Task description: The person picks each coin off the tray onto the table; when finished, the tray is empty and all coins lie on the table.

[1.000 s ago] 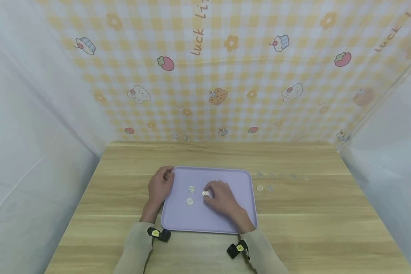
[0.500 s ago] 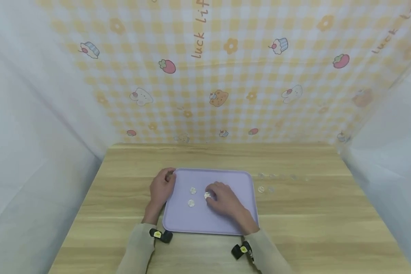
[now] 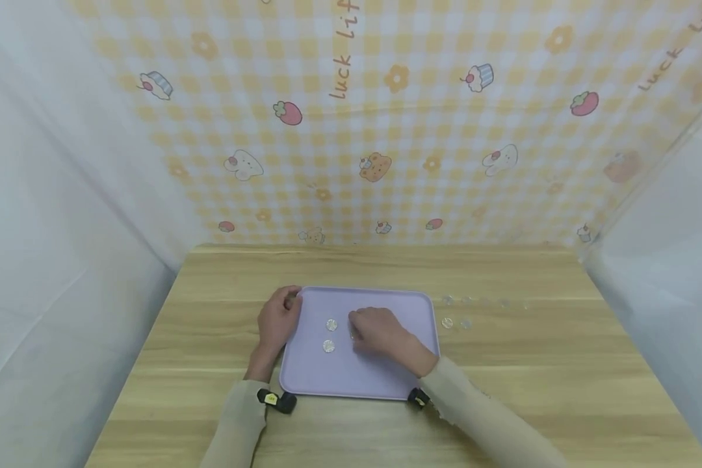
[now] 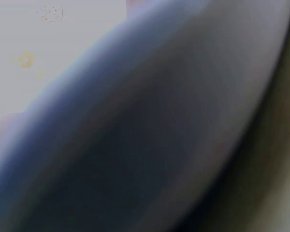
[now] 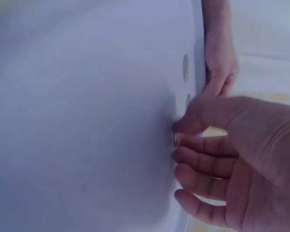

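A shallow lavender tray (image 3: 359, 380) lies on the table. At its left edge my left hand (image 3: 278, 320) grips the rim near the far corner, fingers curled and thumb at the edge. Over the middle of the tray, my right hand (image 3: 379, 330) pinches a small shiny round disc (image 5: 177, 139) between thumb and index finger, low at the tray surface. The other fingers of that hand curve loosely below. Two similar discs, a far one (image 3: 331, 324) and a nearer one (image 3: 328, 346), lie flat to its left. A blurred dark shape fills most of the left wrist view.
Right of the tray, several clear discs lie in two rows on the wooden table (image 3: 532, 390), among them a patterned disc (image 3: 447, 323) and a fainter disc (image 3: 466, 324). A checkered cloth (image 3: 409, 130) hangs behind the table.
My right hand has turned over the disc, its wrist and forearm swinging outward to the right, so the disc is now mostly hidden in the head view. The left hand keeps its place.
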{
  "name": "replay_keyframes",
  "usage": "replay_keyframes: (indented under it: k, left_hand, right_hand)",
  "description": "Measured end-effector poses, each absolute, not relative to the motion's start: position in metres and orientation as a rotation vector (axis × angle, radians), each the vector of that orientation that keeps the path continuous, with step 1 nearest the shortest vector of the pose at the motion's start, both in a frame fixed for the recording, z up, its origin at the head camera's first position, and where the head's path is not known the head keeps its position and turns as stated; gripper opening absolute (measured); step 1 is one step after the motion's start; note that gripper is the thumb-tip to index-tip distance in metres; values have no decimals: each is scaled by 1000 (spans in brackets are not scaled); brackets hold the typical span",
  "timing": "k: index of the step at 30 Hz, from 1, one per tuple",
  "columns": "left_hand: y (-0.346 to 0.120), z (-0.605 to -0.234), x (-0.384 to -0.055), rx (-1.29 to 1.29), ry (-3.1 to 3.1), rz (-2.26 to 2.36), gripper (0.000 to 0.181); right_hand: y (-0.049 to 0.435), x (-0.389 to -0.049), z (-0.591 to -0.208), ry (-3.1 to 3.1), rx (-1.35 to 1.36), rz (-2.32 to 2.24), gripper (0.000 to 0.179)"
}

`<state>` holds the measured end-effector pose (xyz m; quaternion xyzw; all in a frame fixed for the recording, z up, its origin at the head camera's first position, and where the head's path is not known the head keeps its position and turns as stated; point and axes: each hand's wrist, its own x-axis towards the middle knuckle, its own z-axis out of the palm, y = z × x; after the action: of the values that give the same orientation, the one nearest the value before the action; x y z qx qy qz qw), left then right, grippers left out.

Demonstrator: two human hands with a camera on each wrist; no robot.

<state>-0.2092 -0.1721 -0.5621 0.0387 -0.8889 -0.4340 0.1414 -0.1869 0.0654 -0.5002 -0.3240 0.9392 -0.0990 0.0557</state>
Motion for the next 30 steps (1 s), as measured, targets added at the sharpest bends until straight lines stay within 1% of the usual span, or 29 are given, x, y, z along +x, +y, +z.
replay_keyframes:
  k: [10,16,20,24,27,30]
  left_hand:
    - [-170,-560,-211,107,-2557,-1261,23]
    - [-169,-559,-212,99,-2551,-1262,23]
    - [-170,-560,-212,97,-2548,-1257,23]
    - [-171,-561,-212,98,-2546,-1260,23]
    - [-171,-561,-210,113,-2550,-1265,23]
    - [-171,-560,-209,126,-2563,-1261,23]
  right_hand:
    - [61,-207,-503,2713,-832,-243,21]
    - [63,-211,-505,2686,-840,-273,18]
    - [66,-210,-506,2670,-886,-362,15]
    - [71,-208,-509,2641,-895,-470,17]
    - [75,-208,-512,2611,-863,-579,17]
    - [79,-206,-512,2572,-811,-736,13]
